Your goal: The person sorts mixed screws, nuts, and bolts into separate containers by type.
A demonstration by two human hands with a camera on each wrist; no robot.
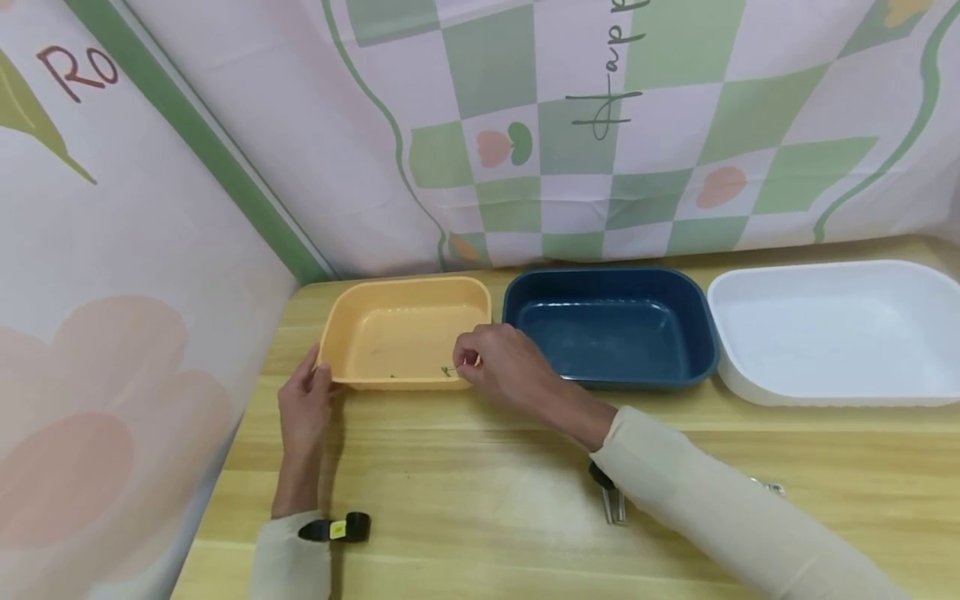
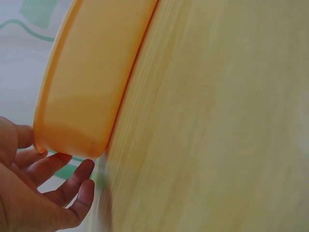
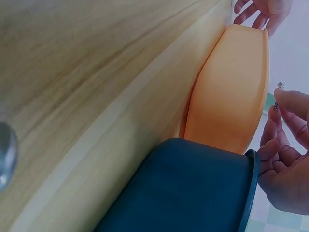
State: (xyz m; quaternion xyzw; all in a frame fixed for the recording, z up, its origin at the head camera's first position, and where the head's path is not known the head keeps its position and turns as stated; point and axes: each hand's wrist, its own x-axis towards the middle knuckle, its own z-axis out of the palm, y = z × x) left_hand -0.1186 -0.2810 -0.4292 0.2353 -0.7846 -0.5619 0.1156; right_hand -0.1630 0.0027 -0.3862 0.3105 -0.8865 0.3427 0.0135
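Note:
My left hand (image 1: 303, 408) holds the left front corner of the yellow bin (image 1: 412, 293), thumb at the rim and the other fingers below it. In the left wrist view those fingers (image 2: 43, 169) lie against the bin's end wall. Over the bin's right front corner, my right hand (image 1: 510, 362) pinches a small shiny metal piece (image 3: 276, 105) between thumb and forefinger. It looks like a screw, but it is too small to be sure. A tiny dark speck (image 1: 392, 377) shows at the bin's front inner edge.
A dark blue bin (image 1: 611, 279) stands right of the yellow one, then a white bin (image 1: 832, 392). Under the right sleeve lies a partly hidden black object with two metal prongs (image 1: 613, 506). A small shiny item (image 1: 772, 487) lies farther right. Printed cloth hangs behind and left.

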